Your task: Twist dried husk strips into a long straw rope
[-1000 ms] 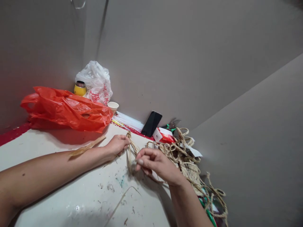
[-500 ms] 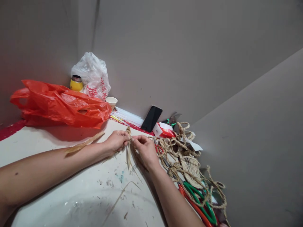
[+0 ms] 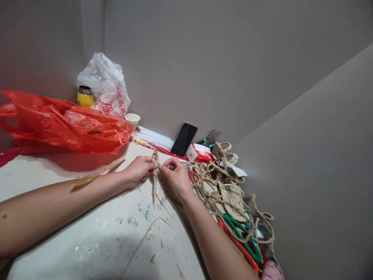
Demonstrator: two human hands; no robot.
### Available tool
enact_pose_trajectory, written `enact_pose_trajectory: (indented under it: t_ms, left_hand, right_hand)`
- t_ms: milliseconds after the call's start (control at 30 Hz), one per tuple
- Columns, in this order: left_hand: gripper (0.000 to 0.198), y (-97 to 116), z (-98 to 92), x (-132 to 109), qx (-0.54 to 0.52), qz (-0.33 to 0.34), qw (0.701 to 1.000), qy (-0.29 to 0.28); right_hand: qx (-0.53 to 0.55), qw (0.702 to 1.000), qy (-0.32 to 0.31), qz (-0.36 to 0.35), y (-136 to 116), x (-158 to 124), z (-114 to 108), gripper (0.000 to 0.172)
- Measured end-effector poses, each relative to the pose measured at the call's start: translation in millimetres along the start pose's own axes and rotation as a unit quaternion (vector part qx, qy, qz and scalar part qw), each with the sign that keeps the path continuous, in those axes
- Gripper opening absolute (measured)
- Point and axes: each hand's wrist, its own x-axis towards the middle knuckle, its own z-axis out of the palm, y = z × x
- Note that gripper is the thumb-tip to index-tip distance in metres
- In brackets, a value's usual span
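Note:
My left hand (image 3: pixel 142 170) pinches a small braided piece of dry straw (image 3: pixel 155 156), whose loose strands hang down over the white table (image 3: pixel 110 229). Close on its right, my right hand (image 3: pixel 175 177) has thumb and forefinger pressed together at the same piece, on a thin strand. The braided top points away from me, above the fingertips. A flat dry leaf strip (image 3: pixel 100 174) lies by my left forearm. A long thin strand (image 3: pixel 142 240) rests on the table nearer to me.
A red plastic bag (image 3: pixel 67 126), yellow jar (image 3: pixel 85 97), clear bag (image 3: pixel 106 85) and paper cup (image 3: pixel 132 119) stand at the back left. A phone (image 3: pixel 184 139) leans on the wall. Braided rope (image 3: pixel 233 200) and green-handled scissors (image 3: pixel 243 237) crowd the right edge.
The whole view has shifted slightly, so things appear farther left and higher. My right fingertips have moved a little on the straw piece, and its hanging strands lie closer together.

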Motion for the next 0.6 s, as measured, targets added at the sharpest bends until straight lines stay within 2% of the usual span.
enact_pose_trajectory:
  t_ms: [233, 333, 533, 600]
  left_hand:
    - [0.009, -6, 0.8, 4, 0.052, 0.030, 0.998, 0.022]
    - [0.008, -5, 2.2, 3, 0.055, 0.034, 0.997, 0.043]
    - [0.012, 2, 5.5, -1, 0.036, 0.022, 0.998, 0.048]
    - [0.013, 3, 5.9, -2, 0.032, 0.021, 0.998, 0.049]
  right_hand:
    - [0.004, 1.000, -0.008, 0.008, 0, -2, 2, 0.017]
    - [0.025, 0.999, -0.026, 0.040, -6, -2, -3, 0.019]
    - [0.061, 0.969, -0.195, 0.142, -14, -4, -19, 0.026]
    - [0.084, 0.959, -0.212, 0.167, -14, -5, -20, 0.024]
